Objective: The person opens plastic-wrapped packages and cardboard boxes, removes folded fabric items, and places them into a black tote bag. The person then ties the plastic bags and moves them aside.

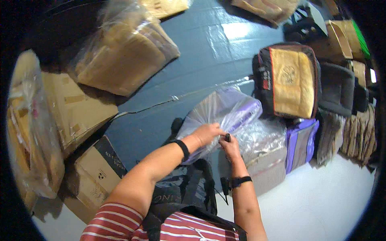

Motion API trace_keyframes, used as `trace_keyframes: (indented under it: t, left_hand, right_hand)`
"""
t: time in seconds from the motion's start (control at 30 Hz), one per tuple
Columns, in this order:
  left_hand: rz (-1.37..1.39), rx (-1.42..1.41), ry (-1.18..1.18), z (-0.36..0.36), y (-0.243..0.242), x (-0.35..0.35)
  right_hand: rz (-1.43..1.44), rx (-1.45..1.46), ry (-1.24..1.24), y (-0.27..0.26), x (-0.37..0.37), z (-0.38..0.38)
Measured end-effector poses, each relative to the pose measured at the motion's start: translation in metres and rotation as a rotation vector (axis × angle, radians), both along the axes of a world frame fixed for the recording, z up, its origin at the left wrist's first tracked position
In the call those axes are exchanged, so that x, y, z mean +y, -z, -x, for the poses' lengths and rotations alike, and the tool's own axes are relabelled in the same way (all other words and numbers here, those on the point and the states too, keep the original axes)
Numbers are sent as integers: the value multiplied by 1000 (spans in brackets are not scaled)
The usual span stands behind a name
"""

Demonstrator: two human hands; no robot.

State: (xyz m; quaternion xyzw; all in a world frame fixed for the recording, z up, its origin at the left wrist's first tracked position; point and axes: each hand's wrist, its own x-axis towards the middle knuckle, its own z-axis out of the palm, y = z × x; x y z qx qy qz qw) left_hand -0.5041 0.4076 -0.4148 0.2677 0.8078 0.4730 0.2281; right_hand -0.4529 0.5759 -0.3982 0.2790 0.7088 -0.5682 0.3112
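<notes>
A clear plastic bag (pixel 208 111) with something purple inside lies directly in front of me. My left hand (pixel 208 134) pinches the gathered plastic at the bag's near side. Close beside it, my right hand (pixel 230 147) is closed around a small black object (pixel 227 137), too small to identify. The right fingers are at the gathered plastic too; whether they also grip it is hard to tell. Just right of the hands stands a grey ribbed bundle (pixel 265 168), partly covered by clear plastic wrap (pixel 265 135).
A black bag with a yellow plush panel (pixel 292 84) stands right, above a purple-and-grey folded item (pixel 301 144). Cardboard boxes (pixel 81 105) and a plastic-covered carton (pixel 129 60) fill the left. A dark backpack (pixel 187 186) is against my body. A thin cable (pixel 150 105) crosses the blue surface (pixel 193 69).
</notes>
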Motion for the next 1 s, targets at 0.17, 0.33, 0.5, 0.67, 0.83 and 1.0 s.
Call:
trace_keyframes:
  t: [0.17,0.33,0.5,0.67,0.83,1.0]
  left_hand:
    - [-136,-322,-148,-7,3,9]
    - [-186,-524,-360,-34,13,10]
    - [-52,-497,-505,-60,16,-27]
    - [232,-464,-211,-58,27,-107]
    - [519,-556,-46,-92,17,-139]
    - [461,-742,0,-72,27,-197]
  right_hand:
    - [16,-17,183,-2,-2,-9]
    - [-58,12,311,7,-1,-25]
    - [-410,40,34,24,35,-41]
    - [-447,-32,-33,8,64,-70]
    - [-513,-55,154,-24,42,-115]
    - [-423,23,506,-60,43,-155]
